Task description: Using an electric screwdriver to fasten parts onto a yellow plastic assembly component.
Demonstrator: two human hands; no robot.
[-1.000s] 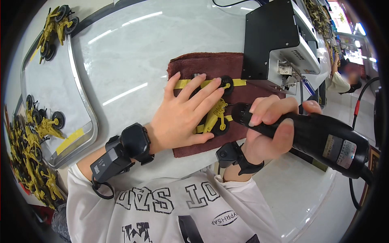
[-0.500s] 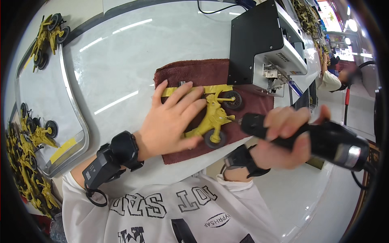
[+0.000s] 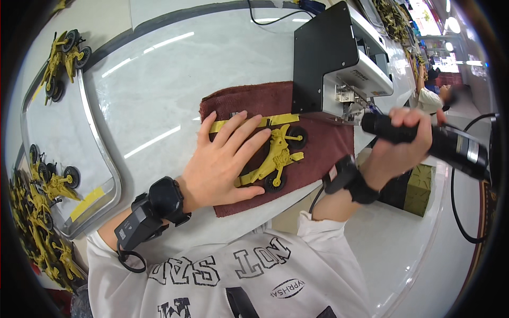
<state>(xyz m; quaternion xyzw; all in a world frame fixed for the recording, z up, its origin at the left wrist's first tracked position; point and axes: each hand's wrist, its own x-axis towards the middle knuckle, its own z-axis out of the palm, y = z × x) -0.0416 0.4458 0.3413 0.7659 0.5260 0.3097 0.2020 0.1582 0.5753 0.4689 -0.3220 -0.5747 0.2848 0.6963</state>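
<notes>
My left hand (image 3: 220, 167) lies flat with its fingers spread on a dark red cloth (image 3: 324, 159). Its index finger and thumb reach the edge of a yellow toy motorcycle (image 3: 278, 151), which rests on its side with two black wheels showing. My right hand (image 3: 405, 140) is wrapped round a black electric screwdriver (image 3: 461, 151), raised off to the right. The driver's front end is at the metal outlet of a black and white screw feeder (image 3: 323, 63); its bit is too small to make out there. A yellow tape strip (image 3: 283, 119) crosses the cloth.
On the left, a metal-rimmed tray (image 3: 98, 127) bears several yellow toy motorcycles (image 3: 58, 180), and more yellow toys (image 3: 45, 228) are heaped beside it. A green box (image 3: 420, 191) stands below my right forearm. Another person (image 3: 429, 100) is at the far right.
My right hand has carried the electric screwdriver up and to the right, away from the toy motorcycle to the feeder. My left hand has stayed in place.
</notes>
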